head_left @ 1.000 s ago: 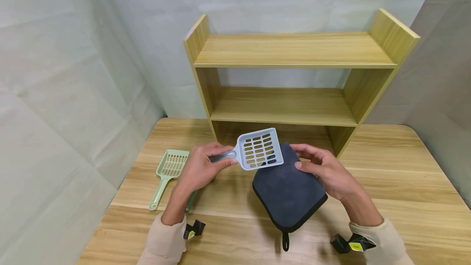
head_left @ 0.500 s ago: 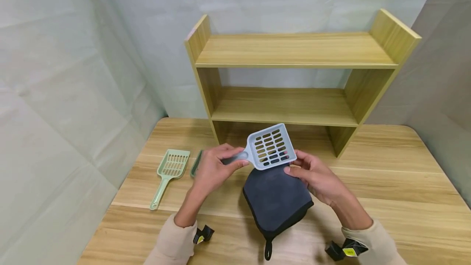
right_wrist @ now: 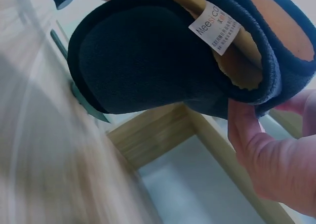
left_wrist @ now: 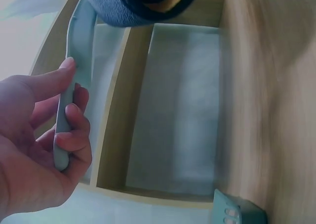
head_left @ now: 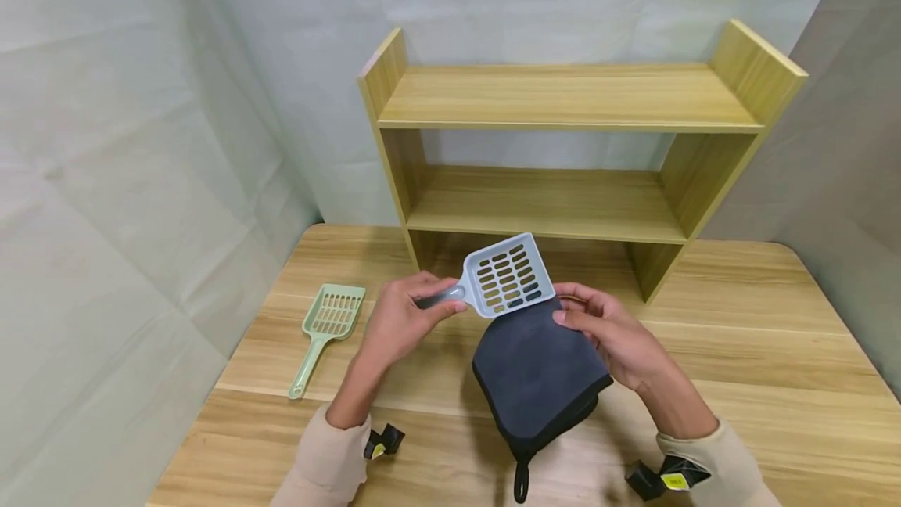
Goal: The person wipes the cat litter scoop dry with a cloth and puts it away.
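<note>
Left hand (head_left: 404, 319): fingers curled round grey scoop (head_left: 510, 275) by its handle. Right hand (head_left: 614, 335): fingers pinching dark pouch (head_left: 538, 374) edge. Green scoop (head_left: 326, 332) near left edge of worktop (head_left: 760, 366).

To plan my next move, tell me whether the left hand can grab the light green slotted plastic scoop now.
Probably not: the left hand holds a grey-blue slotted plastic scoop, though nothing covers the light green scoop lying to its left.

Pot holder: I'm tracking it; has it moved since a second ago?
Yes. Against the bookshelf in the head view, the pot holder has shifted slightly left and down in frame.
</note>
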Demonstrator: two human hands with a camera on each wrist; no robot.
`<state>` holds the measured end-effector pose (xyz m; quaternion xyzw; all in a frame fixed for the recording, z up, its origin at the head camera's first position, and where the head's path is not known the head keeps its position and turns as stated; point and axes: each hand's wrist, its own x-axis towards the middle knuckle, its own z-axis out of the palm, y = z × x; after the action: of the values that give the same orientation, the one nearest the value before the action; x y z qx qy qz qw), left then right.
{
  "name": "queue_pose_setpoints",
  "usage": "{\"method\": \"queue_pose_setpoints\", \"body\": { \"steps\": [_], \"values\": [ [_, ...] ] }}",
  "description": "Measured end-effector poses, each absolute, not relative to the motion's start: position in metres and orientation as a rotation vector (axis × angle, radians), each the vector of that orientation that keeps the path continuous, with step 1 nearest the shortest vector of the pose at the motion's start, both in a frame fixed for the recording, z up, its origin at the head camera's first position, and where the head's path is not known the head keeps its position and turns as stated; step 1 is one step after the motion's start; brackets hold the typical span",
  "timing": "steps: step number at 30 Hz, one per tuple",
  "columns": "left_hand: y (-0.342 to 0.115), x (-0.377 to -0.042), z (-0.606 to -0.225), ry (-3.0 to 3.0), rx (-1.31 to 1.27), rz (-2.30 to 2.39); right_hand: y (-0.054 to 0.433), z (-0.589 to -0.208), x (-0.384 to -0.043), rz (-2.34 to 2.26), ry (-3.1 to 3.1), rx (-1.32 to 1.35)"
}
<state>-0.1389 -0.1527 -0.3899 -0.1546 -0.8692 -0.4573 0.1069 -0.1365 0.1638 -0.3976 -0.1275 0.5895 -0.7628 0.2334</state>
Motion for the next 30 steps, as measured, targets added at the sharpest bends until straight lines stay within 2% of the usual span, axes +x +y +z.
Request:
{"method": "queue_pose_setpoints", "body": {
  "steps": [12,30],
  "values": [
    [-0.149,-0.139,-0.392,-2.529,-0.4,-1.379,0.165,-0.397,-0.136,-2.204,1.488,-0.349],
    [-0.14,-0.137,-0.395,-2.483,-0.417,-1.36,0.152,-0.402,-0.13,-2.13,1.653,-0.328]
  ]
}}
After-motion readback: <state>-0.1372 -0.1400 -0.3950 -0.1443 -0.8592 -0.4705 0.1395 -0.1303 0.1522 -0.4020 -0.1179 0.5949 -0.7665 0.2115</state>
